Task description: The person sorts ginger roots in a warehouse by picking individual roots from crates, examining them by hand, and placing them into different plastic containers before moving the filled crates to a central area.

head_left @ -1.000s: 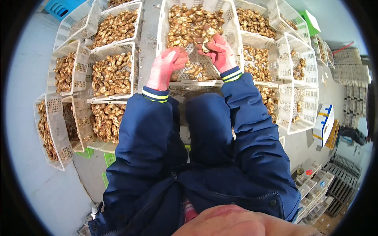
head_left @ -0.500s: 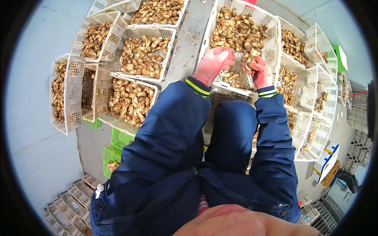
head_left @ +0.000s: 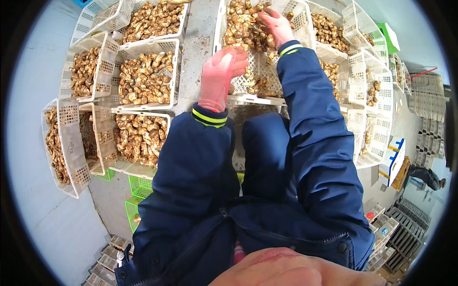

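A white plastic crate stands in front of me, with brown-and-white mushrooms heaped in its far part. A smaller group of mushrooms lies at its near end, on the mesh bottom. My left hand, in a pink glove, is at the crate's left side. Its fingers stretch over the rim, slightly bent, with nothing visible in them. Farther in, my gloved right hand reaches over the heap. Its fingers are apart, their tips beside mushrooms at the far end; the palm side is hidden.
To the left are several white crates of mushrooms, some tilted against others. More filled crates stand on the right. Green baskets sit low at the left. Stacked crates and a white-and-blue box are farther right.
My right hand has moved farther into the crate, and the mushroom it held is no longer visible in it. My left hand remains near the crate's left rim. The view has shifted.
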